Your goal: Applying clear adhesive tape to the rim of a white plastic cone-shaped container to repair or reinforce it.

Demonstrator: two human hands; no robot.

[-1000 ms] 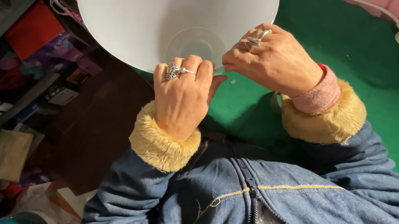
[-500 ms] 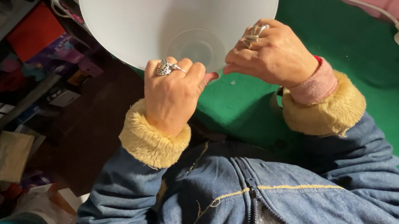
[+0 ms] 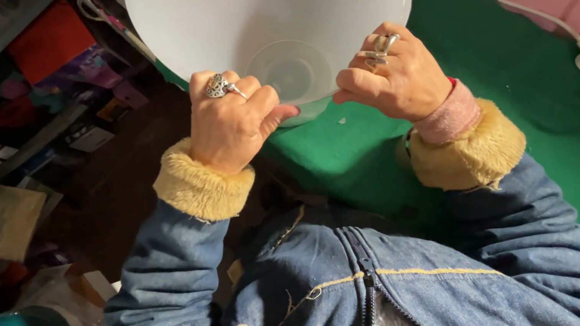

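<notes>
You had only one view, from the camera on your head. It looked steeply down over your chest and denim jacket (image 3: 357,292), close to your left hand (image 3: 233,121) and right hand (image 3: 396,76). It faced the green table cover (image 3: 531,117), with the cluttered floor at the left edge.

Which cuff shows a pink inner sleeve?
The right cuff, beside the right hand; the left cuff shows only tan fleece.
</notes>
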